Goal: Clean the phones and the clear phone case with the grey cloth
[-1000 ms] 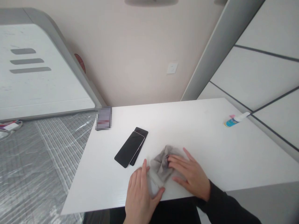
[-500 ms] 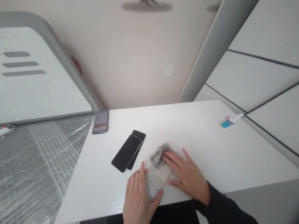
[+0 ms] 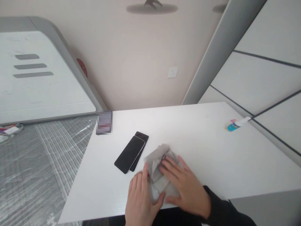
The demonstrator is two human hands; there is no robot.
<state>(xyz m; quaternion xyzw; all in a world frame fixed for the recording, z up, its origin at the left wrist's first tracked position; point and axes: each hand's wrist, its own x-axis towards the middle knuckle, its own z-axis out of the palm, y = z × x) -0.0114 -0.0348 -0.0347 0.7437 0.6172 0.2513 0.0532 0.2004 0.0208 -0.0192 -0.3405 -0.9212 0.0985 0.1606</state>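
A flat, pale rectangular thing with a thin shiny edge (image 3: 161, 184) lies near the front of the table, partly covered; I cannot tell its kind. My left hand (image 3: 140, 197) steadies it, with the index finger along its left side and the thumb at its near corner. On top of it is a crumpled grey cloth (image 3: 158, 154). My right hand (image 3: 187, 186) presses the cloth down under its fingers, slightly blurred. Just left of the cloth, a black-screened phone (image 3: 129, 154) lies overlapping a second dark phone (image 3: 142, 136).
The white table (image 3: 195, 128) meets the wall at the back. A small white-and-blue bottle (image 3: 235, 125) lies at the right edge. A blurred-out dark item (image 3: 104, 122) sits at the back left corner. Left of the table is a plastic-covered mattress (image 3: 47, 169).
The cloth has spread toward the left over the pale thing, reaching my left index finger. My right hand has shifted slightly toward me. The whole view has moved a little.
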